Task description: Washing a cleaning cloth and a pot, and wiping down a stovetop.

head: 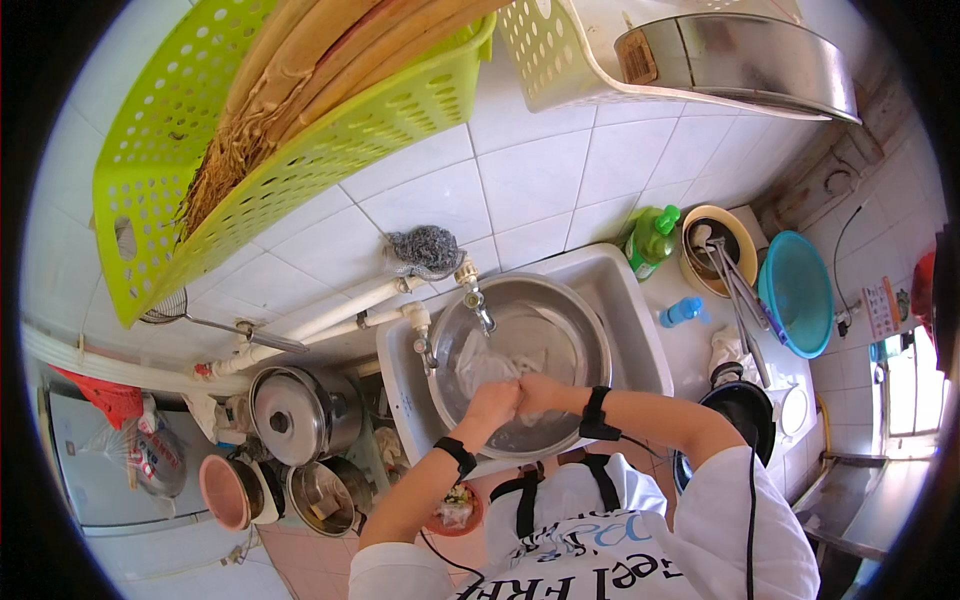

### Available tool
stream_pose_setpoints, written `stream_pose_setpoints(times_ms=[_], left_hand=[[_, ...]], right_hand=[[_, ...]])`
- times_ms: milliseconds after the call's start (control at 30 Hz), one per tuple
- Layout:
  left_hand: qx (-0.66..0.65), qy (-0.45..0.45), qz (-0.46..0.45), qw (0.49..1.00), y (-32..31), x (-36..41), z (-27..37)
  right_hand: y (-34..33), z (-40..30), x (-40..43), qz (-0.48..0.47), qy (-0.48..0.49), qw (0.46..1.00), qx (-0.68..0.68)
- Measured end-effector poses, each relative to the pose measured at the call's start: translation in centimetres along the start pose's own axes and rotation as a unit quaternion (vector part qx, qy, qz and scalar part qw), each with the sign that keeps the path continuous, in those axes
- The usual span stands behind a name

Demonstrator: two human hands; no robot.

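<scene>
A large stainless steel basin (596,337) sits in a pale sink (649,352) in front of me. Both my hands are over the basin, knuckles close together. My left hand (493,403) is closed on a wet white cloth (478,364), which trails into the water in the basin. Pressed beside it, my right hand (541,395) grips the same cloth. The fingers are partly hidden by the backs of the hands. A metal tap (476,300) reaches over the basin's far rim, and a second tap (424,346) stands at its left.
On the right counter are a green detergent bottle (651,241), a small blue bottle (681,312), a teal basin (799,292) and a black pan (742,412). A lidded steel pot (289,416) stands left. A green basket (360,165) and a cream rack (540,56) hang overhead.
</scene>
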State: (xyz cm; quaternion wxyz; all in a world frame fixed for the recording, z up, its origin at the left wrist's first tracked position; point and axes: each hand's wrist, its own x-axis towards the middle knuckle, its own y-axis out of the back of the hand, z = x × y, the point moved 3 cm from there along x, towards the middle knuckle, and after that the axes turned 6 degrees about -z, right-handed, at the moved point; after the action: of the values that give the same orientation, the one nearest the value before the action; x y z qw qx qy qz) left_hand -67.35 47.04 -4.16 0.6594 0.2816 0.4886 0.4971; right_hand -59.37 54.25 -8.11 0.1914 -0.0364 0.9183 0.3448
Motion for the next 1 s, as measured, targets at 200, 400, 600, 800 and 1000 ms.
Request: stream_pose_setpoints(times_ms=[200,400,600,800,1000], left_hand=[[-0.128,0.074,-0.016,0.989,-5.1,0.7,-2.8],[-0.492,0.197,-0.058,0.846,-4.8,-1.0,-3.3],[-0.78,0.192,-0.136,0.579,-7.6,-3.1,-4.2],[-0.824,0.135,-0.233,0.498,-7.6,-5.5,-4.5],[-0.492,0.167,-0.078,0.851,-5.0,-6.0,-4.6]], right_hand=[[-0.8,0.1,1.4,-0.018,-0.021,0.989,-0.148],[-0.4,-1.3,2.7,-0.013,0.047,0.975,-0.219],[-0.9,-3.2,3.6,0.073,0.129,0.953,-0.265],[-2.8,-4.4,3.6,0.119,0.166,0.939,-0.278],[-3.4,-5.6,1.4,0.175,0.054,0.947,-0.264]])
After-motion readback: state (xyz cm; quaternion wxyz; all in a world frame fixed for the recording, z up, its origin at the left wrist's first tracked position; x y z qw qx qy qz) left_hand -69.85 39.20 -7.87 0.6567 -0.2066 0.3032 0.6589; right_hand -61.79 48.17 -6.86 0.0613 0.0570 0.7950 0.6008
